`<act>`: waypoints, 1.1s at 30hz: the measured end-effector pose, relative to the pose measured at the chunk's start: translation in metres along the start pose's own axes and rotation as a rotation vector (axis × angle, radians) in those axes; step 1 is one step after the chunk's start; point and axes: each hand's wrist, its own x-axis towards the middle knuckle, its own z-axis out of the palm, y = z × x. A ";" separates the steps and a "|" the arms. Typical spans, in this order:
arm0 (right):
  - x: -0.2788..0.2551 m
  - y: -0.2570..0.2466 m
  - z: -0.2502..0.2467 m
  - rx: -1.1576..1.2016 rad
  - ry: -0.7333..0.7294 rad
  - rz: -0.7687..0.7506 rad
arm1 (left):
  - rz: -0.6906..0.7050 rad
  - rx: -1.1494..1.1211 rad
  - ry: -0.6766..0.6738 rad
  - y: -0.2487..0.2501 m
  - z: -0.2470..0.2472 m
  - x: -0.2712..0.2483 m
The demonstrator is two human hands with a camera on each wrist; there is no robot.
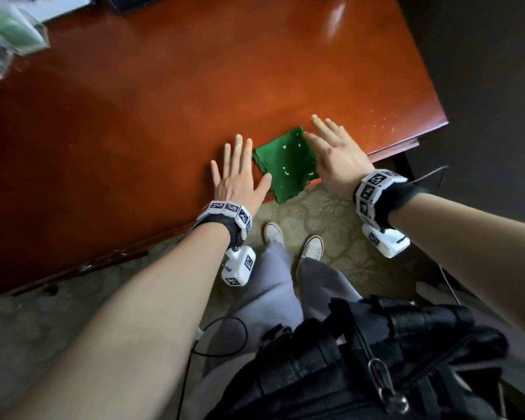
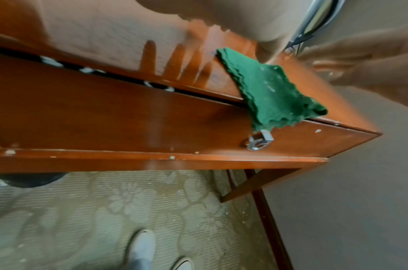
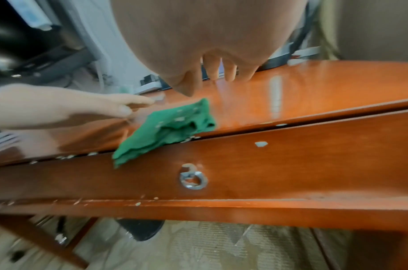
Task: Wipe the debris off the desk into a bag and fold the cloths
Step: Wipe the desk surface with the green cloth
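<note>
A folded green cloth (image 1: 285,165) dotted with white crumbs lies at the front edge of the red-brown desk (image 1: 170,95), one corner hanging over the edge (image 2: 274,98) (image 3: 166,127). My left hand (image 1: 240,174) lies flat on the desk just left of the cloth, fingers spread, thumb near the cloth's edge. My right hand (image 1: 331,147) hovers with straight fingers at the cloth's right side, its thumb at the top corner. Neither hand holds anything. No bag shows.
A drawer front with a metal ring pull (image 3: 193,180) runs under the desk edge. Blurred clear and green items (image 1: 9,34) stand at the desk's far left. The desk's right corner (image 1: 437,119) is close. Patterned carpet and my white shoes (image 1: 291,241) lie below.
</note>
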 end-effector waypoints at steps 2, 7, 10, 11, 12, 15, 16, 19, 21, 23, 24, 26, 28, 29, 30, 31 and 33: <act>0.006 -0.027 0.014 -0.040 -0.056 -0.123 | -0.024 0.021 -0.042 -0.012 0.002 -0.003; 0.005 -0.059 0.049 -0.166 -0.187 -0.129 | -0.008 0.063 -0.006 -0.016 0.012 -0.007; 0.002 -0.042 0.051 -0.210 -0.160 -0.185 | -0.027 0.086 0.009 -0.010 0.012 -0.007; 0.000 -0.035 0.048 -0.225 -0.159 -0.208 | -0.033 0.094 0.003 -0.007 0.012 -0.007; -0.002 -0.029 0.046 -0.240 -0.171 -0.223 | -0.044 0.099 -0.010 -0.005 0.012 -0.007; -0.005 -0.014 0.039 -0.258 -0.194 -0.213 | -0.072 0.094 -0.019 0.002 0.012 -0.007; -0.005 -0.010 0.036 -0.245 -0.195 -0.202 | -0.084 0.091 -0.015 0.005 0.011 -0.006; -0.007 0.008 0.028 -0.201 -0.197 -0.167 | -0.115 0.096 -0.008 0.011 0.008 -0.003; -0.010 0.029 0.019 -0.166 -0.202 -0.139 | -0.140 0.107 -0.008 0.016 0.007 -0.001; -0.014 0.054 0.008 -0.144 -0.198 -0.106 | -0.178 0.112 -0.007 0.023 0.005 0.000; -0.018 0.068 0.002 -0.139 -0.190 -0.089 | -0.198 0.112 -0.003 0.026 0.005 0.001; -0.026 0.097 -0.009 -0.124 -0.165 -0.048 | -0.240 0.105 0.000 0.035 0.007 0.002; -0.033 0.127 -0.020 -0.106 -0.137 -0.004 | -0.285 0.090 0.003 0.044 0.009 0.005; -0.035 0.140 -0.025 -0.100 -0.124 0.013 | -0.307 0.083 0.004 0.048 0.010 0.006; -0.036 0.152 -0.030 -0.093 -0.114 0.025 | -0.327 0.078 0.002 0.051 0.011 0.007; -0.036 0.162 -0.035 -0.085 -0.109 0.036 | -0.346 0.077 -0.004 0.055 0.012 0.008; -0.035 0.176 -0.044 -0.063 -0.100 0.056 | -0.373 0.090 -0.019 0.061 0.014 0.008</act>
